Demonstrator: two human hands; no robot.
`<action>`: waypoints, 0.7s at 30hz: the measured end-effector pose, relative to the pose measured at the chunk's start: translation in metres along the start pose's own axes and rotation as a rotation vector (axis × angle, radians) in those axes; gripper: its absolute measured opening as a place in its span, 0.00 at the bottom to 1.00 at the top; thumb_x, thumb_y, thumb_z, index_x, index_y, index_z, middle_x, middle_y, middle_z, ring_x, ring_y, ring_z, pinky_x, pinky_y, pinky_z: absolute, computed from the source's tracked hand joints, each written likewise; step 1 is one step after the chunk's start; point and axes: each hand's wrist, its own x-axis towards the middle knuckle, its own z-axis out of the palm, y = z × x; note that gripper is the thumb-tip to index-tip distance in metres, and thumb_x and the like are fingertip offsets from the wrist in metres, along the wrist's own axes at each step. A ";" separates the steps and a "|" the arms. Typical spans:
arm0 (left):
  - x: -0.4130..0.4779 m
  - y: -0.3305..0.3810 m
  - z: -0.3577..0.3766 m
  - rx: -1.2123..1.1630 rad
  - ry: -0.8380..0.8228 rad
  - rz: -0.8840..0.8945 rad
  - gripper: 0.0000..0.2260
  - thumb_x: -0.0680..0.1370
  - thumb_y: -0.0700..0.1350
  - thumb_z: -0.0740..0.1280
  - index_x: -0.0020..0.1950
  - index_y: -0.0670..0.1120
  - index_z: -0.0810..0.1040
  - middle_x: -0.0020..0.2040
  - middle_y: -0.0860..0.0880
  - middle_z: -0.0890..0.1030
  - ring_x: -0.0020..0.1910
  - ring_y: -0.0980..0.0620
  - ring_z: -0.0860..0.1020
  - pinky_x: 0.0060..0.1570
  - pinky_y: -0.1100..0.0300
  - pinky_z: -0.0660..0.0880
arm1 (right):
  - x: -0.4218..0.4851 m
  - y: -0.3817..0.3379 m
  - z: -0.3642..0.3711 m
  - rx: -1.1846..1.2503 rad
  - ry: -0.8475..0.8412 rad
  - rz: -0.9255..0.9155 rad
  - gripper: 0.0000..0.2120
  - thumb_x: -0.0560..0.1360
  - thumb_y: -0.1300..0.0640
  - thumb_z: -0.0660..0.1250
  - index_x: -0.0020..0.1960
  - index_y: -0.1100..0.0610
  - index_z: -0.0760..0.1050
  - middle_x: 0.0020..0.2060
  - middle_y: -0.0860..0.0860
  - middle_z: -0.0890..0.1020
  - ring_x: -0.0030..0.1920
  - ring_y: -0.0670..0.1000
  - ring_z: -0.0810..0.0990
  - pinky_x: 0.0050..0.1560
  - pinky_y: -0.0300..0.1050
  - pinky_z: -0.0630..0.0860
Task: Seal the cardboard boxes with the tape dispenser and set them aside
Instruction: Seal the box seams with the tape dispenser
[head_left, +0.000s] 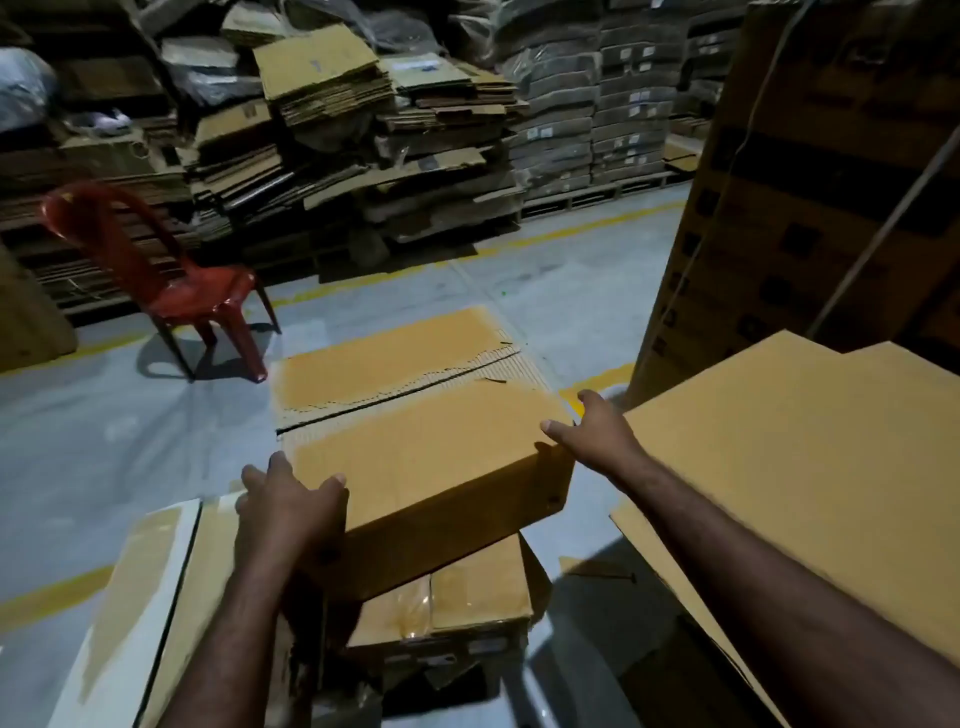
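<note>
I have both hands on the cardboard box (415, 452), which sits in the middle of the view. My left hand (291, 514) wraps its near left corner, thumb on the top face and the other fingers curled round onto the side. My right hand (592, 426) takes the near right corner, thumb lying along the top edge and fingers hooked over the end, so both are gripping cardboard and nothing else.

Directly under the box is a lower carton (467, 587) with shiny tape down its seam. The box overhangs this carton on the far side; I cannot tell what its far end rests on. Across the box's top a dark seam runs between ragged strips of torn liner, and I see no glossy tape over it. I judge it unsealed and take this as the positioning step ahead of taping rather than the setting aside.

To the right of the box, touching or just beside my right forearm, lies a big flat cardboard sheet (779, 467). To the left and nearer me is a pale carton (156, 597). Beyond the box, off to the left, stands a red chair (171, 270).

The tape dispenser is nowhere in view. The next move calls for squaring the box on the carton beneath, freeing one hand, finding the dispenser, and pressing the flaps flat along the seam.
</note>
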 end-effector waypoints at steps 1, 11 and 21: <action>0.004 0.000 0.002 -0.054 -0.018 -0.049 0.39 0.76 0.58 0.71 0.79 0.42 0.58 0.77 0.37 0.61 0.71 0.33 0.68 0.62 0.39 0.74 | 0.004 0.001 0.003 0.019 -0.019 0.052 0.43 0.74 0.41 0.72 0.79 0.58 0.57 0.76 0.59 0.64 0.71 0.59 0.70 0.65 0.56 0.74; 0.025 0.009 0.008 -0.334 0.043 -0.212 0.30 0.79 0.56 0.70 0.74 0.39 0.68 0.69 0.35 0.75 0.64 0.32 0.74 0.58 0.45 0.74 | 0.027 0.003 0.014 0.271 -0.126 0.139 0.36 0.75 0.45 0.73 0.73 0.64 0.64 0.64 0.58 0.73 0.50 0.52 0.75 0.43 0.50 0.78; 0.035 0.049 -0.050 -0.424 0.178 -0.054 0.22 0.71 0.64 0.73 0.54 0.50 0.77 0.45 0.44 0.81 0.44 0.37 0.80 0.39 0.37 0.81 | 0.000 -0.061 -0.078 0.319 0.015 -0.088 0.14 0.75 0.51 0.74 0.42 0.59 0.75 0.33 0.52 0.74 0.33 0.53 0.77 0.32 0.51 0.77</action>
